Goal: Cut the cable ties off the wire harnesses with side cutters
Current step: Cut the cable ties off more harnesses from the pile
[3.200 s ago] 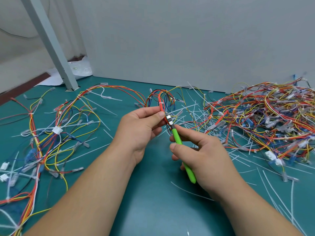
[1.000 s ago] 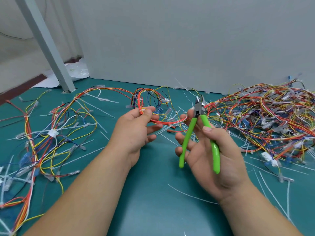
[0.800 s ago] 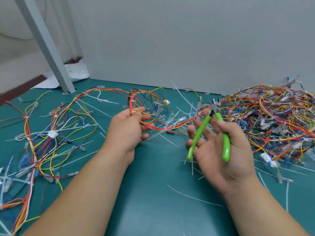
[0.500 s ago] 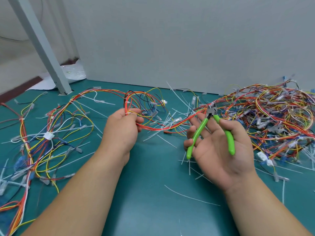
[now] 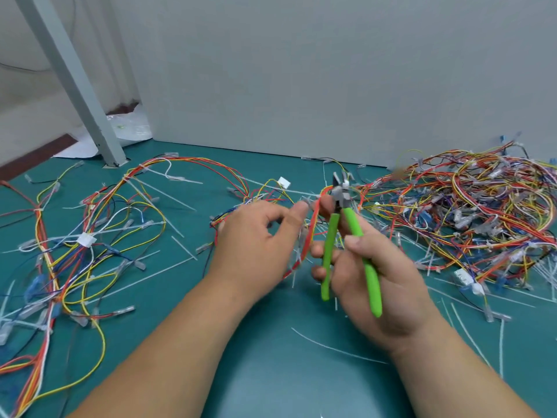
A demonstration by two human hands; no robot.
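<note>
Starting nearest, at 6 o'clock bare green mat (image 5: 271, 372) gives me open room. My right hand (image 5: 385, 285) grips the side cutters (image 5: 352, 223), handles spread; my left hand (image 5: 256, 239) is blurred beside the orange harness (image 5: 309, 233), grip unclear. Harness pile (image 5: 467, 212) crowds 2 o'clock; wall (image 5: 301, 86) bounds 12 o'clock.

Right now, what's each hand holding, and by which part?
Right hand grips the cutters by the green handles. Left hand: thumb by the orange wires; blur hides any grip.
</note>
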